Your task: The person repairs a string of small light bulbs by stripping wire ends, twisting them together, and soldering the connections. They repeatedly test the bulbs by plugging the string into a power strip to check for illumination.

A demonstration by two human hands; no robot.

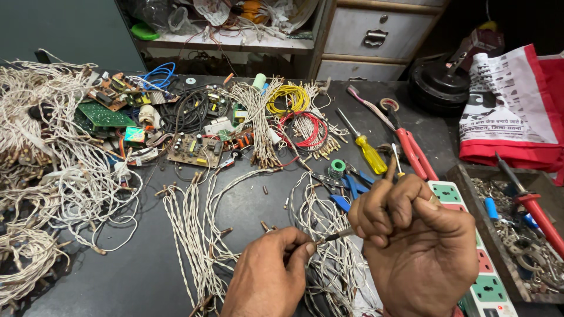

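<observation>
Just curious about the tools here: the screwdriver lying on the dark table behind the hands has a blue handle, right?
Not quite. The screwdriver lying on the dark table behind the hands has a yellow handle, not a blue one, as the head view shows.

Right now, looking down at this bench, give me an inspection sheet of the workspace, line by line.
Surface: dark worktable, almost covered.
Job's things: thin metal-tipped tool in the right hand; its tip meets a wire end pinched by the left hand.
Clutter: circuit boards, yellow-handled screwdriver, red-handled pliers, blue-handled cutters, power strip, tray of small parts.
Grippers: both hands closed, left on the wire, right on the tool.
Cables: white twisted wire bundles, yellow coil, red coil, black cable.
Surroundings: metal drawers, cluttered shelf, red and white bag.
</observation>
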